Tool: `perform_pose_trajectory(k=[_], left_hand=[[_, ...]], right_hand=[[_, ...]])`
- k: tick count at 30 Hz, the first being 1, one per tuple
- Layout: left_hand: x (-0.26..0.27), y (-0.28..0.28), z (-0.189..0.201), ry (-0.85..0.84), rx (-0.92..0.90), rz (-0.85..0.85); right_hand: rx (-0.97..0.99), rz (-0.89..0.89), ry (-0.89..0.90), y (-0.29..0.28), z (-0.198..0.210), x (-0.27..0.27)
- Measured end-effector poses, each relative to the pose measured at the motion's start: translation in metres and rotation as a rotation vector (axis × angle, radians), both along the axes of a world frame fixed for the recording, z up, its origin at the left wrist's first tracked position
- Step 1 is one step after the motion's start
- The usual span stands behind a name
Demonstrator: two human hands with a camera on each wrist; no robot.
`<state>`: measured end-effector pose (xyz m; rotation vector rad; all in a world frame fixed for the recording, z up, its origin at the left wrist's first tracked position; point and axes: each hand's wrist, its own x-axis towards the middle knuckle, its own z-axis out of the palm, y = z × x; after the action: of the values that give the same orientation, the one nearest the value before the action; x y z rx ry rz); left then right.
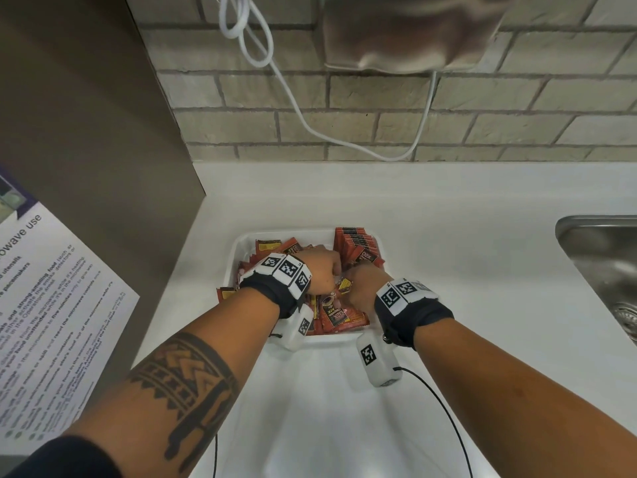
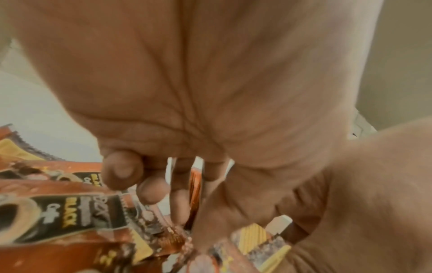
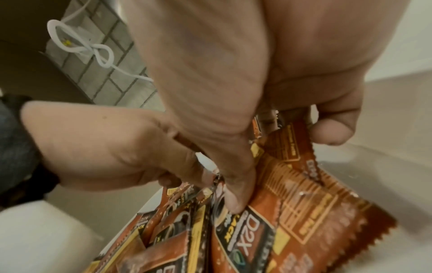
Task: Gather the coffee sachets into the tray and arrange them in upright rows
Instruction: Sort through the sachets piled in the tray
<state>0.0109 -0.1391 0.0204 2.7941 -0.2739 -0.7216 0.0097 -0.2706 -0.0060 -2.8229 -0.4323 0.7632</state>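
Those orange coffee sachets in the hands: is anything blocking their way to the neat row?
Nothing visible does. Both the left hand and right hand already grip orange foil coffee sachets inside the white plastic tray, beside the upright row at its far right.

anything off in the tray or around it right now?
One sachet sticks out over the tray rim on its left side. Most sachets lie jumbled flat; only the back-right row stands upright. Both hands, left hand and right hand, grip sachets mid-tray.
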Motion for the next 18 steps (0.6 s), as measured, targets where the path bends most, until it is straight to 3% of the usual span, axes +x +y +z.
perform_pose_trajectory(k=[5, 10, 18], left_hand=[[0.005, -0.012, 0.006, -0.161, -0.107, 0.028], [0.014, -0.025, 0.008, -0.094, -0.131, -0.059], [0.017, -0.027, 0.006, -0.145, -0.133, -0.017]], right_hand=[[-0.014, -0.027, -0.038, 0.001, 0.0, -0.005], [-0.036, -0.073, -0.008, -0.001, -0.003, -0.006], [-0.053, -0.075, -0.023, 0.0, 0.004, -0.011]])
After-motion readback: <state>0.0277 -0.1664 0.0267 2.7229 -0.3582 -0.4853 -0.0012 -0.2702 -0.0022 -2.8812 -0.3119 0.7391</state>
